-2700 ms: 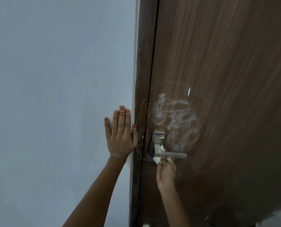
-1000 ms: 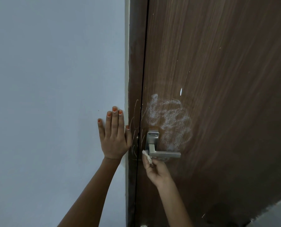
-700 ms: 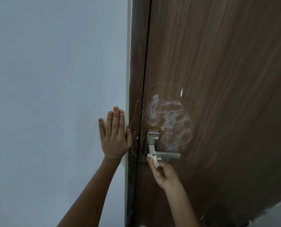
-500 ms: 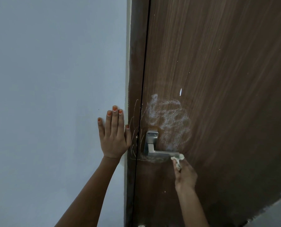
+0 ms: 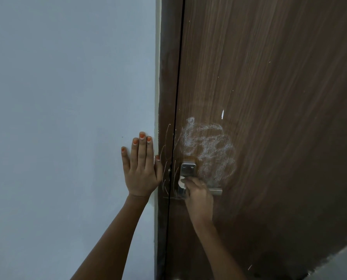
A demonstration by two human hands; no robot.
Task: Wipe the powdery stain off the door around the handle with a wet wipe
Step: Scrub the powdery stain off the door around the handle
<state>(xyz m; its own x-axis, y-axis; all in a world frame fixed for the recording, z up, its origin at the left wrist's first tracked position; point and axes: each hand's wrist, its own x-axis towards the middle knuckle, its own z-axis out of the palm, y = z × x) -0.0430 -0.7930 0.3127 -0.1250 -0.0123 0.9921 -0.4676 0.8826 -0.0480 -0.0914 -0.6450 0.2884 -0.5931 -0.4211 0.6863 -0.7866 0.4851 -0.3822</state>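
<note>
A dark brown wooden door [image 5: 269,98] carries a white powdery stain [image 5: 207,148] above and to the right of its silver lever handle [image 5: 187,169]. My right hand [image 5: 199,197] covers the middle of the lever, shut on a small crumpled white wet wipe [image 5: 181,181] pressed against the handle plate. Only the lever's right tip [image 5: 216,191] shows past my hand. My left hand [image 5: 141,168] lies flat on the wall with its fingers together and its thumb at the frame's edge, holding nothing.
A pale blue-grey wall [image 5: 67,118] fills the left half. The brown door frame [image 5: 166,77] bears thin white scratch marks [image 5: 167,158] left of the handle. A small white fleck [image 5: 222,114] sits above the stain. Grey floor [image 5: 346,259] shows at the bottom right.
My right hand moved the wipe from the lever's right tip back left and up onto the handle plate. The left hand has stayed on the wall. The stain looks the same.
</note>
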